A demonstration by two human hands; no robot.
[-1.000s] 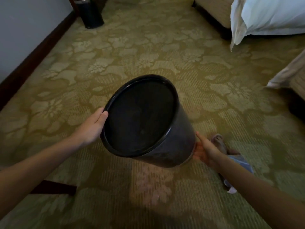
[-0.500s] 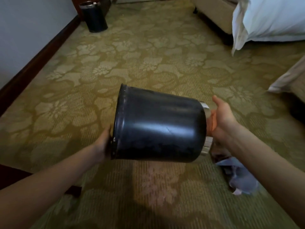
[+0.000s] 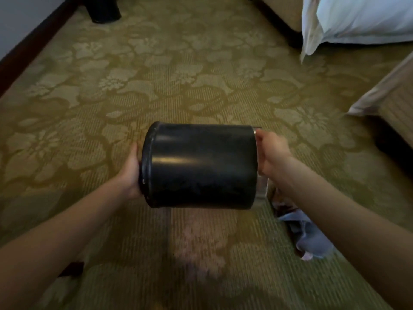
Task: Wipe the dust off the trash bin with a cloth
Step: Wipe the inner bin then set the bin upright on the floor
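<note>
The trash bin point(image 3: 201, 166) hid most of both grips' fingers. The right forearm covered part of the cloth point(image 3: 310, 238). The frame's top edge cut off a second bin point(image 3: 104, 10) and the bed's pillow point(image 3: 357, 19).

Floral carpet point(image 3: 156, 86): crumpled cloth point(image 3: 310, 238) lying R, 2nd dark bin point(image 3: 104, 10) far L.

No text, label, brand, number or sign can be read anywhere; the black trash bin point(image 3: 202, 166) bears no lettering.
</note>
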